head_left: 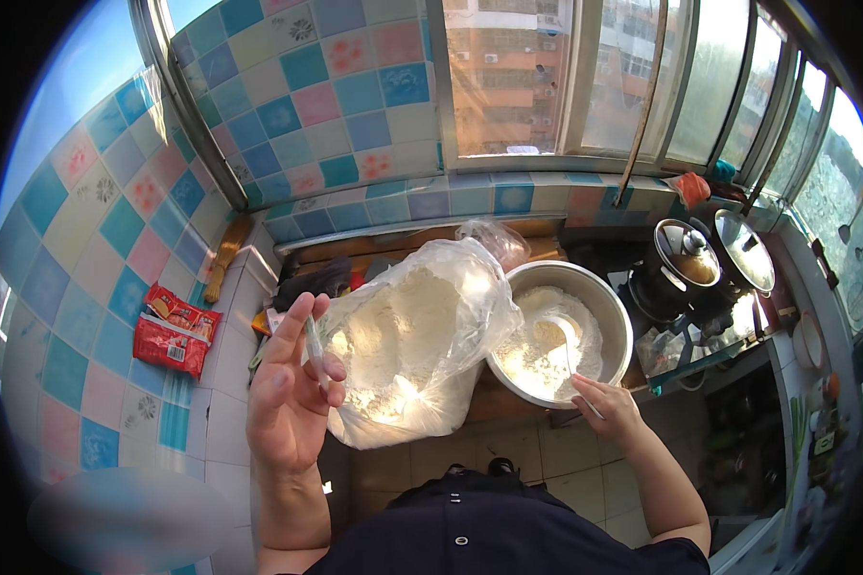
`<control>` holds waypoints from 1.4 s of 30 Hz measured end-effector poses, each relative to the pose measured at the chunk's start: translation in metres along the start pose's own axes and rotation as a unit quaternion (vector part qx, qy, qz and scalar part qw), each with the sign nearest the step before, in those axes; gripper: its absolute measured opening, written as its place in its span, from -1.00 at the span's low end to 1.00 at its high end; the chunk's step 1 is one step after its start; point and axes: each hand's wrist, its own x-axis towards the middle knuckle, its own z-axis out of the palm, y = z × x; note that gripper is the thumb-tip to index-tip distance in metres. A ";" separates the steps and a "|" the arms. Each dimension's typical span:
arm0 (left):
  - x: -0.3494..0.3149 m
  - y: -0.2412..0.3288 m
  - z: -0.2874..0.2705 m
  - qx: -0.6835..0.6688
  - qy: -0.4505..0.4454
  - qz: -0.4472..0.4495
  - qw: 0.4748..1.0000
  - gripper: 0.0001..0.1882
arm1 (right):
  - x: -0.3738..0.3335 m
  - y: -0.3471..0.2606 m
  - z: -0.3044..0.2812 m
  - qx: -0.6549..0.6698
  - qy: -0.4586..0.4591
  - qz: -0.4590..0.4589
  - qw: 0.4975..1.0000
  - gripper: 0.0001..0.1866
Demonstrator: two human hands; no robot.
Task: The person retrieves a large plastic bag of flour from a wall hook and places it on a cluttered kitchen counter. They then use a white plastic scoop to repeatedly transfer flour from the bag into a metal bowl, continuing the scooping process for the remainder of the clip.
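Note:
A large clear plastic bag of flour (408,335) stands in front of me, its mouth wide toward me. At its left rim my left hand (292,393) is raised, with a fold of the plastic pinched between thumb and fingers. To the right of the bag is a round metal basin (620,335) with white flour (537,359) inside. My right hand (609,407), at the basin's near right rim, is closed around the thin handle of a spoon (571,350). The spoon's head lies in the flour and is hard to make out against it.
Two lidded pots (686,257) stand on a stove at the right. A red packet (174,331) lies at the left beside a small brush (226,259). Tiled walls (96,316) and windows (508,86) enclose the counter; a pole (644,105) leans at the window.

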 end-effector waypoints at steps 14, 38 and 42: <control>0.000 0.014 0.013 -0.003 -0.028 0.005 1.000 -0.15 | 0.005 -0.004 -0.022 0.034 0.039 0.022 0.998 -0.70; -0.016 0.008 -0.007 -0.018 0.001 -0.006 1.000 -0.25 | 0.098 -0.088 -0.053 0.572 0.010 0.180 0.800 -0.71; -0.022 0.010 0.001 0.050 0.022 -0.012 0.998 -0.30 | 0.179 -0.120 0.065 0.586 -0.203 0.236 0.748 -0.64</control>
